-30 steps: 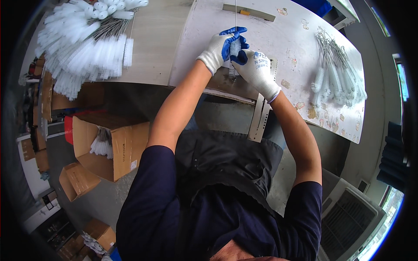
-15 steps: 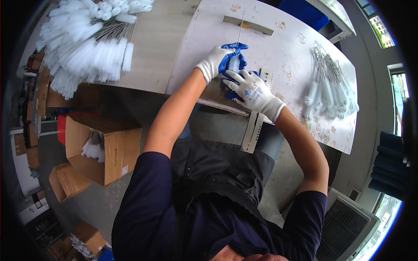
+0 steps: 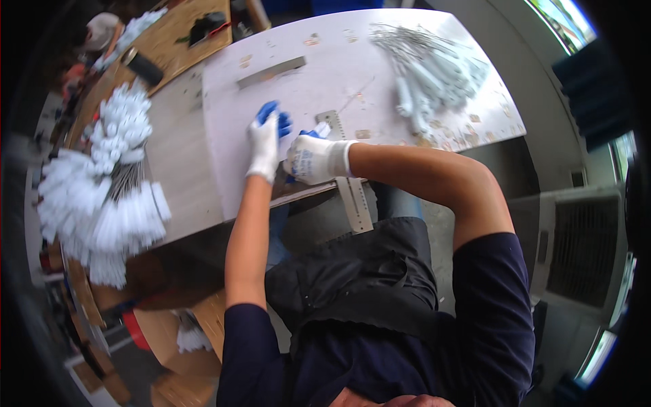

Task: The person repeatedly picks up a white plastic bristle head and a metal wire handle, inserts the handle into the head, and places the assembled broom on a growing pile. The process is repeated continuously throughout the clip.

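Left hand (image 3: 266,136) points forward, fingers parted — right hand (image 3: 313,157) curls, seemingly around a brush (image 3: 324,129).

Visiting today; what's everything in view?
Table: one, white, centre
Left brush pile: one, white, left
Right brush pile: one, white, right
Single brush: one, white, centre
Bar: one, grey, upper table
Perforated strip: one, silver, table edge
Cylinder: one, dark, upper left
Co-worker: one, blurred, upper left
Boxes: several, brown, lower left
Vented unit: one, pale, right
Apron: one, black, below table
Left hand: one, white-blue glove, over table
Right hand: one, white-blue glove, beside it
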Action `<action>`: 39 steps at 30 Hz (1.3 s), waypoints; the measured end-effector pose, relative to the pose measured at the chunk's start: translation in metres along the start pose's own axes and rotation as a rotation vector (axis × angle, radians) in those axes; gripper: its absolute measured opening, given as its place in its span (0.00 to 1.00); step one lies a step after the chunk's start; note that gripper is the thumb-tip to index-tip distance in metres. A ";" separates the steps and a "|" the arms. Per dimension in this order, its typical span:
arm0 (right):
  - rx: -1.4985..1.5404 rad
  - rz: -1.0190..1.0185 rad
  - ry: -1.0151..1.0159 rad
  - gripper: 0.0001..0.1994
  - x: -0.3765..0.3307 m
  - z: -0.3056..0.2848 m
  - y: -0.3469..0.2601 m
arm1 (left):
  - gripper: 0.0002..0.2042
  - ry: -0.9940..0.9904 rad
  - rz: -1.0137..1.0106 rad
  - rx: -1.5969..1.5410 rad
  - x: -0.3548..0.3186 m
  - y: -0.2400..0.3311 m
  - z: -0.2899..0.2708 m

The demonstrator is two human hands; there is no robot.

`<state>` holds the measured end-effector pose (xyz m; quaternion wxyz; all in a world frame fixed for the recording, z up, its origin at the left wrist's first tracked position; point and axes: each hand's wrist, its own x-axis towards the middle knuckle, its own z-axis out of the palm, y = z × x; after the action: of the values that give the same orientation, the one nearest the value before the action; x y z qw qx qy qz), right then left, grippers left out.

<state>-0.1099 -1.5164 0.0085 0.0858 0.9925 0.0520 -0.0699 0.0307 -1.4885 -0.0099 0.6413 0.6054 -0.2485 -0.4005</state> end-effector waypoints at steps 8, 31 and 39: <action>0.129 0.240 -0.130 0.10 -0.016 -0.033 -0.031 | 0.14 0.300 0.188 -0.082 -0.166 -0.033 -0.035; 0.068 0.146 -0.051 0.10 -0.009 -0.040 -0.017 | 0.10 -0.300 -0.195 -0.291 -0.187 -0.059 0.053; 0.150 0.052 0.039 0.07 -0.022 0.002 -0.005 | 0.11 -0.715 0.185 0.229 -0.198 0.101 0.101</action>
<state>-0.1324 -1.5135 0.0085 0.0121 0.9983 0.0226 -0.0520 -0.1389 -1.3906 0.1356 0.4759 0.4702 -0.5533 -0.4963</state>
